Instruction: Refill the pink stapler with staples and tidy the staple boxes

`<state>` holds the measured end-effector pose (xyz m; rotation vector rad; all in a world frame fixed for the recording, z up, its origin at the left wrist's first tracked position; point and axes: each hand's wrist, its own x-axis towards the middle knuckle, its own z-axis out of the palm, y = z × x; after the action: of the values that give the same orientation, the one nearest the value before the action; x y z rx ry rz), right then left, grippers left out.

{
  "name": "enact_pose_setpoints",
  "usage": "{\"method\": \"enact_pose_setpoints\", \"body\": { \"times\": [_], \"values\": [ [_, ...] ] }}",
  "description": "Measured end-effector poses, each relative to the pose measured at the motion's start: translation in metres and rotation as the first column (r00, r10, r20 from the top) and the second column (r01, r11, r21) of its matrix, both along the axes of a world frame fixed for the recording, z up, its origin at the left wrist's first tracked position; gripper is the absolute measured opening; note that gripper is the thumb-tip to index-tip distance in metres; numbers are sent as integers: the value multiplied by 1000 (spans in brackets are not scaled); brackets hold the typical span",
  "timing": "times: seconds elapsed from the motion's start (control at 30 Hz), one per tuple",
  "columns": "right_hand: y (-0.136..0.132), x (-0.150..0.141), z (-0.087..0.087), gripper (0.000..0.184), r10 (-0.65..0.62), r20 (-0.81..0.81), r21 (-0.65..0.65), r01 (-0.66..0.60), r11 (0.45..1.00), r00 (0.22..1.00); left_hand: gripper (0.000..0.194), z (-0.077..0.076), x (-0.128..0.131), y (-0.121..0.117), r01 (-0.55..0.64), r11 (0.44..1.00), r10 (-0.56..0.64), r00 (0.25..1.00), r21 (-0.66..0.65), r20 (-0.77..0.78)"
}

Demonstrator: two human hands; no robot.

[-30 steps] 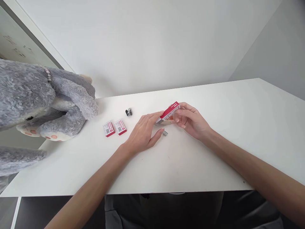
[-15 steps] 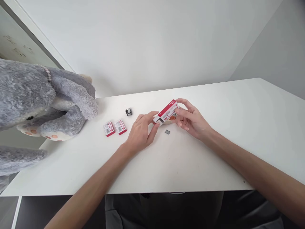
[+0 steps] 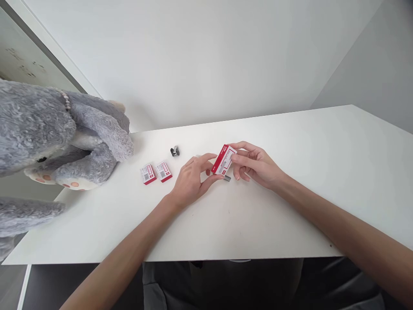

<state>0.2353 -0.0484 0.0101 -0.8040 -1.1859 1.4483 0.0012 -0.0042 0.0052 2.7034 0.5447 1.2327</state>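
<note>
A small red-and-white staple box is tilted between my two hands above the table. My left hand pinches its lower left end between thumb and fingers. My right hand grips the upper right end, thumb on the printed face and fingers behind. Partly covered by the box, a short grey strip of staples lies on the table below. To the left of my left hand lie two similar red-and-white boxes side by side. Behind them is a small black and silver item.
A big grey plush toy leans over the left end of the white table. The wall rises behind the table's back edge. Something pale peeks out behind my left hand, mostly hidden.
The box has come closed at its lower left end and turned, its printed face now more toward me. It has moved slightly lower, and my right hand has shifted left with it.
</note>
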Motion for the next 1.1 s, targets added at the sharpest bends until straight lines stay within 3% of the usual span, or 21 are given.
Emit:
{"method": "enact_pose_setpoints", "body": {
  "times": [0.13, 0.3, 0.43, 0.57, 0.7, 0.9, 0.97, 1.1],
  "values": [
    [1, 0, -1, 37, 10, 14, 12, -10, 1000, 1000, 44, 4, 2, -5, 32, 998, -32, 999, -48, -9],
    [-2, -1, 0, 42, 36, 89, 38, -40, 998, 995, 36, 4, 3, -8, 42, 992, -30, 994, -121, 102],
    [-4, -3, 0, 52, 37, 122, 40, -43, 998, 992, 19, 4, -3, 0, -109, 973, 156, 959, -203, 235],
    [-3, -3, -1, 46, 52, 113, 38, -57, 998, 992, 26, 11, -12, 13, -289, 910, 376, 877, -297, 299],
    [-2, -2, -1, 42, 32, 110, 37, -37, 999, 993, 23, 14, -23, 27, -421, 842, 521, 797, -336, 307],
    [-2, -1, -1, 35, 25, 125, 45, -31, 999, 992, 20, 5, -32, 39, -643, 752, 655, 754, -145, 54],
    [-2, -1, -1, 33, 31, 129, 49, -38, 998, 991, 20, 3, -32, 40, -652, 751, 658, 752, -107, 36],
    [-2, -1, 0, 28, 62, 116, 64, -69, 996, 991, 16, 0, -28, 36, -599, 799, 599, 800, -50, -11]
  ]
}}
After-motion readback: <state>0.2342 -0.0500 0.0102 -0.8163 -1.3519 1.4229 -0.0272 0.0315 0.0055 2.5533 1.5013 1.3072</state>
